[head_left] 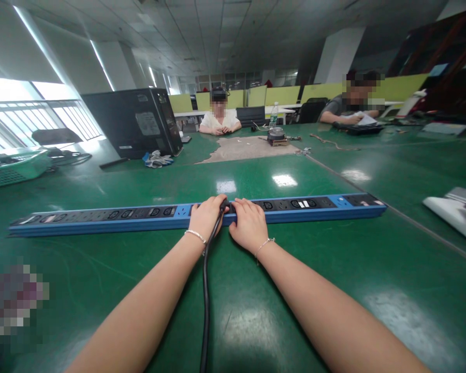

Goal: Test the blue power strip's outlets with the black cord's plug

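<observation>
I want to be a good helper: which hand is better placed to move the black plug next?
Probably the left hand: its fingertips are right at the black plug, and the black cable runs along it. The right hand rests on the blue power strip, to the plug's right.

Bright window (15,91) at left, yellow-green partitions (281,96), pale pillar (339,54), grey panelled ceiling (202,36)

The black cable (206,290) runs off the bottom edge, and fingers (217,200) partly hide its plug (225,205).
</observation>
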The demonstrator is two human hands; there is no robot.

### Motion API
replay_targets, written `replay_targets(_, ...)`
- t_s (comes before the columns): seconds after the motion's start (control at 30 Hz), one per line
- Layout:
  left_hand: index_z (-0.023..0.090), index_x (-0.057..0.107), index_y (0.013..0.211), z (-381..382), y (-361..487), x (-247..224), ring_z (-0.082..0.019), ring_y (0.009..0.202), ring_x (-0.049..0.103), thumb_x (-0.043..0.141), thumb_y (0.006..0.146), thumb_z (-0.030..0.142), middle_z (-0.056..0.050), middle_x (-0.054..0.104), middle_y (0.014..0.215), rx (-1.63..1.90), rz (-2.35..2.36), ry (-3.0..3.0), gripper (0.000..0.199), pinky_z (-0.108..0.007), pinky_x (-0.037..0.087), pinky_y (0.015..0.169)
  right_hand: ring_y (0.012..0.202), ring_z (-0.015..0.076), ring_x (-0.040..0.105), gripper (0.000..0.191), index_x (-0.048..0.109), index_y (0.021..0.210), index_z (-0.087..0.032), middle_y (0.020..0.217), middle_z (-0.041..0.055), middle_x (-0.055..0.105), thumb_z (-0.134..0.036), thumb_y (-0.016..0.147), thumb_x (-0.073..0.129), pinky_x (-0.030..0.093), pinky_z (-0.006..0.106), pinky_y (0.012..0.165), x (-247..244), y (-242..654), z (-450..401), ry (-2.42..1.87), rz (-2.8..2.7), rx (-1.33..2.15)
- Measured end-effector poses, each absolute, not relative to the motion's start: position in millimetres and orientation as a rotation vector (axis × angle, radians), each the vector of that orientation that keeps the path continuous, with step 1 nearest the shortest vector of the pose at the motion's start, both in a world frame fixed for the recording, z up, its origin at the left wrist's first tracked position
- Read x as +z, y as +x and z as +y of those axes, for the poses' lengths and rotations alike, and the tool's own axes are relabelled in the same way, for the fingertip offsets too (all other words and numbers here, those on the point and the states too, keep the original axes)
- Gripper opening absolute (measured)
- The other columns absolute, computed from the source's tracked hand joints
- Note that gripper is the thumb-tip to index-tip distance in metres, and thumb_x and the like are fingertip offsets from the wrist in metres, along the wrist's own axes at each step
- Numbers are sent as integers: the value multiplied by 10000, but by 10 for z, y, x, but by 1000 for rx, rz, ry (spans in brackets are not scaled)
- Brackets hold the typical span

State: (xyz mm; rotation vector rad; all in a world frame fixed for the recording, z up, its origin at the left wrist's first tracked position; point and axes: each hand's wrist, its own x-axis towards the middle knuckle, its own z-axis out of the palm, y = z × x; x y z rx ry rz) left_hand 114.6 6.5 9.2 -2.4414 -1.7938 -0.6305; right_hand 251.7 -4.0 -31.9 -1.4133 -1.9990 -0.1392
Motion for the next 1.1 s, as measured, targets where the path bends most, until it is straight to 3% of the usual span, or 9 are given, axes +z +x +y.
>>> replay_targets(0.2,306,476,1208,27,1113,74,-225,1060,565,363,907,416,-49,621,1169,-603,-1741,-2387,340,-523,290,999,1211,237,416,562,460,1273,-129,1273,105,545,-176,714,494,253,384,1019,-301,2495,-55,-1410,-1980,-128)
replay_targets(0.67,298,401,1276,-35,1112,8,-256,1203,464,498,833,443,-65,571,1256,-607,-1696,-2432,477,-566,282,1013,1156,206,480,602,382,1347,-124,1244,117,566,-187,753,460,274,371,1010,-280,2463,-69,-1320,-2024,-40)
replay_targets(1.1,282,473,1237,56,1015,-68,-301,1260,395,440,830,534,-73,487,1362,-519,-1747,-2371,480,-566,251,1031,1148,216,491,517,497,1240,-117,1228,116,579,-182,727,492,295,380,1008,-286,2467,-65,-1335,-2039,-58)
